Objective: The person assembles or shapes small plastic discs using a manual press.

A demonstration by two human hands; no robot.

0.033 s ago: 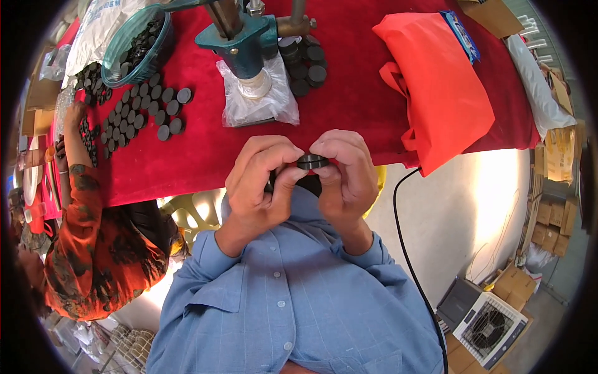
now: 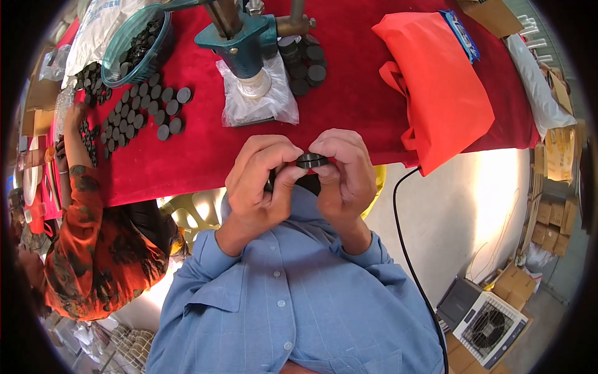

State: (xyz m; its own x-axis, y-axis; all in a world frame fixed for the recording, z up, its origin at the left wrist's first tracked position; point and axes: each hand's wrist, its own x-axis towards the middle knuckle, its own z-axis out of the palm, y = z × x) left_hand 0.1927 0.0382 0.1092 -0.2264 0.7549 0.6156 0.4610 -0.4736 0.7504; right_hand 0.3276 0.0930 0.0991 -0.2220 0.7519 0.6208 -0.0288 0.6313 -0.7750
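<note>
Between my two hands, just in front of the table's near edge, is a small round black disc (image 2: 312,161), seen edge-on with a seam around its side. My left hand (image 2: 263,174) pinches its left side between thumb and fingers. On the opposite side, the thumb and fingertips of my right hand (image 2: 344,176) close on the same disc. Another dark bit shows within the curl of my left hand, too hidden to name. Beyond my hands a green hand press (image 2: 240,47) stands over a base wrapped in clear plastic (image 2: 233,107).
Black discs (image 2: 131,115) lie in rows left of the press; more are stacked (image 2: 300,68) to its right. A teal basket (image 2: 118,78) holds small black parts. A red bag (image 2: 436,93) overhangs the table edge. At the left, a co-worker's arm (image 2: 81,146) reaches over the table.
</note>
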